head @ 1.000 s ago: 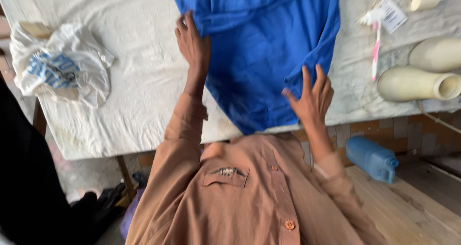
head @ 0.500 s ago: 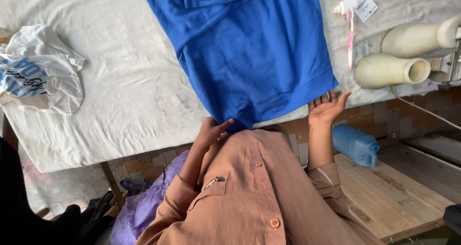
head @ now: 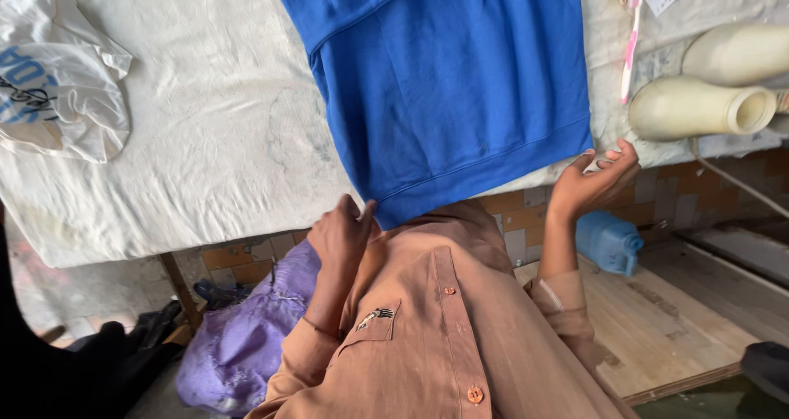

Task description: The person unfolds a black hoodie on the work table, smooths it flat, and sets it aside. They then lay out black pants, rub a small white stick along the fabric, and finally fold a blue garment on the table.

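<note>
Blue sweatshirt [head: 460, 98] lies flat on the white cloth-covered table [head: 205, 164], its ribbed hem hanging just over the near edge; the upper part runs out of view at the top.

Left hand [head: 341, 234] sits at the hem's left corner, fingers curled against the fabric edge; whether it actually pinches the cloth cannot be told from this angle. Right hand [head: 593, 181] is at the hem's right corner, fingers spread and loosely bent, touching or just beside the fabric, not closed on it. Hands are well apart, one at each lower corner, with the hem stretched between them.

Handling, as judged: soft, limp knit, fairly light, not slippery, not fragile; it will sag and fold wherever unsupported; the thick hem band and its two corners look like the firmest places to take hold.

Surroundings: crumpled white shirt [head: 62, 66] at the table's far left; pink toothbrush [head: 629, 45] and two cream-coloured bottles [head: 699, 107] lying on their sides to the right; blue jug [head: 608, 242] on the floor below; purple cloth [head: 238, 337] beside the person's brown shirt [head: 444, 329].
</note>
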`<act>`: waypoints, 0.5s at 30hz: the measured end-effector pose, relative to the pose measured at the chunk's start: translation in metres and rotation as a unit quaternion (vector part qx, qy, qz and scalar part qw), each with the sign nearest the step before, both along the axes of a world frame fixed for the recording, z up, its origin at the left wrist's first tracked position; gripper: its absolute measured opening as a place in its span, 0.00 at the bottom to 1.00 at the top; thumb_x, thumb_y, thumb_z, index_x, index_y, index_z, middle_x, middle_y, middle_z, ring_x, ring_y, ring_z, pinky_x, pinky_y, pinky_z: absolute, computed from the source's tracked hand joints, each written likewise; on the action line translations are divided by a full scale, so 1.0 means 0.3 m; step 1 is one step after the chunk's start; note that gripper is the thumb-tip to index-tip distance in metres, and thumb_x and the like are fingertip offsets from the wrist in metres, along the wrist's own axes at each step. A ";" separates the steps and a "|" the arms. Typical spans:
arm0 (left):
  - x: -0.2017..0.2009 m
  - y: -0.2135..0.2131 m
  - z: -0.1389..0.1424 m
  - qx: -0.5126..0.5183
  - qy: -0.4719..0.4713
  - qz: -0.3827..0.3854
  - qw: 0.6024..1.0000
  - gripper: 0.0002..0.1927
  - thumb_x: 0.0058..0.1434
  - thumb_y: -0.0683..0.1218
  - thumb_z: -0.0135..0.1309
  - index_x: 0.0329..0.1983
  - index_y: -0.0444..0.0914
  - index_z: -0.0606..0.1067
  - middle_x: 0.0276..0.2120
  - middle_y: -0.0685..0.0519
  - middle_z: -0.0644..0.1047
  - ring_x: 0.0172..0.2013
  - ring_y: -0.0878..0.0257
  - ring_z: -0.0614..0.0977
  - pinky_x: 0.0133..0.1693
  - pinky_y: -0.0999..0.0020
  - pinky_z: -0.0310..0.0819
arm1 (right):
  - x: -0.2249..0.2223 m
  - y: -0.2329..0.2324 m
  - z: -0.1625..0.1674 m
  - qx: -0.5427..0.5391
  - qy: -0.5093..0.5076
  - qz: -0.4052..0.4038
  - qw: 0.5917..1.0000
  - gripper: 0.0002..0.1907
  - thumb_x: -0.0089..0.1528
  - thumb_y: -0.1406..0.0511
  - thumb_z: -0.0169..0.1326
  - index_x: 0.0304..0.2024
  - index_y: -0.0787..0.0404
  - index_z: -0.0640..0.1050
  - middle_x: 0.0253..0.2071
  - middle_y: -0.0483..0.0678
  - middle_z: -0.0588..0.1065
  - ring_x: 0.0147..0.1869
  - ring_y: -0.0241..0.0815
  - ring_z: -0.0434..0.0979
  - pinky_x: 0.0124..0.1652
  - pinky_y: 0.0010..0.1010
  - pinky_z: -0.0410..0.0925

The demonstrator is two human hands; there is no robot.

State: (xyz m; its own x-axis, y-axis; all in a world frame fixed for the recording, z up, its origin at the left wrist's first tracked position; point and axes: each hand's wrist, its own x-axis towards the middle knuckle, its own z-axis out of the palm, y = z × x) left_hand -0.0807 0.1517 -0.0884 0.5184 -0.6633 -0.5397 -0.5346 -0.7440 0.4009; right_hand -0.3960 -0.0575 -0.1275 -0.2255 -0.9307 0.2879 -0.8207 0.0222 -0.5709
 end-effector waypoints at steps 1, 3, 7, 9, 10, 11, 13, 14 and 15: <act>-0.010 -0.032 0.014 -0.016 -0.018 0.020 1.000 0.22 0.66 0.61 0.58 0.30 0.39 0.74 0.24 0.45 0.81 0.28 0.49 0.83 0.32 0.54 0.75 | 0.038 0.014 0.033 -0.041 0.053 0.036 0.997 0.24 0.64 0.79 0.58 0.60 0.60 0.70 0.48 0.55 0.71 0.47 0.42 0.74 0.42 0.33 0.69; -0.040 -0.126 0.023 -0.129 0.011 0.063 0.990 0.18 0.70 0.58 0.57 0.35 0.39 0.74 0.30 0.44 0.81 0.31 0.49 0.83 0.35 0.55 0.77 | 0.153 0.037 0.072 -0.003 0.020 0.237 0.971 0.14 0.71 0.73 0.56 0.57 0.57 0.73 0.55 0.50 0.75 0.55 0.45 0.76 0.54 0.35 0.72; -0.102 -0.366 -0.047 -0.390 -0.040 -0.068 0.917 0.25 0.70 0.56 0.53 0.65 0.41 0.70 0.62 0.43 0.73 0.63 0.45 0.73 0.64 0.48 0.64 | 0.295 -0.023 0.071 0.038 0.213 0.523 0.824 0.29 0.58 0.52 0.59 0.59 0.56 0.75 0.63 0.54 0.69 0.66 0.57 0.68 0.62 0.54 0.60; -0.073 -0.396 -0.087 -0.296 -0.169 -0.143 0.929 0.34 0.62 0.62 0.54 0.69 0.43 0.69 0.67 0.43 0.67 0.67 0.44 0.64 0.65 0.40 0.51 | 0.268 -0.106 0.056 0.005 0.280 0.477 0.833 0.33 0.60 0.47 0.57 0.64 0.56 0.74 0.67 0.58 0.66 0.69 0.62 0.63 0.63 0.60 0.55; -0.049 -0.391 -0.102 -0.284 -0.178 -0.054 0.941 0.34 0.65 0.62 0.53 0.70 0.43 0.67 0.70 0.42 0.65 0.70 0.44 0.60 0.67 0.40 0.49 | 0.220 -0.171 0.061 -0.016 0.310 0.396 0.864 0.32 0.66 0.48 0.56 0.67 0.54 0.74 0.68 0.59 0.65 0.71 0.64 0.61 0.64 0.62 0.53; -0.021 -0.383 -0.112 -0.271 -0.189 0.038 0.943 0.34 0.67 0.63 0.52 0.72 0.43 0.66 0.72 0.42 0.62 0.72 0.43 0.57 0.70 0.40 0.47 | 0.180 -0.227 0.067 -0.036 0.316 0.306 0.897 0.29 0.68 0.51 0.57 0.67 0.55 0.73 0.69 0.62 0.64 0.71 0.65 0.60 0.66 0.60 0.54; 0.034 -0.392 -0.121 -0.159 -0.353 0.067 0.920 0.31 0.67 0.59 0.55 0.70 0.46 0.68 0.69 0.46 0.65 0.70 0.36 0.57 0.68 0.36 0.45 | 0.169 -0.338 0.063 -0.016 0.257 0.204 0.945 0.24 0.71 0.56 0.58 0.67 0.55 0.73 0.69 0.62 0.64 0.73 0.64 0.61 0.70 0.56 0.57; 0.047 -0.419 -0.121 -0.189 -0.345 0.099 0.914 0.31 0.67 0.57 0.56 0.71 0.45 0.67 0.69 0.43 0.64 0.71 0.37 0.57 0.69 0.38 0.46 | 0.185 -0.391 0.066 0.028 0.202 0.198 0.959 0.23 0.71 0.59 0.57 0.66 0.56 0.73 0.69 0.59 0.65 0.74 0.61 0.63 0.71 0.53 0.59; 0.066 -0.475 -0.122 -0.219 -0.341 0.135 0.904 0.31 0.67 0.55 0.57 0.72 0.44 0.66 0.69 0.40 0.62 0.71 0.38 0.57 0.71 0.40 0.46 | 0.230 -0.455 0.068 0.069 0.144 0.195 0.968 0.21 0.71 0.61 0.56 0.66 0.56 0.72 0.68 0.56 0.67 0.76 0.58 0.65 0.73 0.51 0.61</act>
State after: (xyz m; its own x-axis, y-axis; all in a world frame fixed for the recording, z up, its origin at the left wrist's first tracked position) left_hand -0.0610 0.0093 -0.1249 0.8059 -0.5359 0.2516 -0.5920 -0.7335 0.3339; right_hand -0.3270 -0.1940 -0.1072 0.2212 -0.9632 0.1527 -0.9066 -0.2607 -0.3318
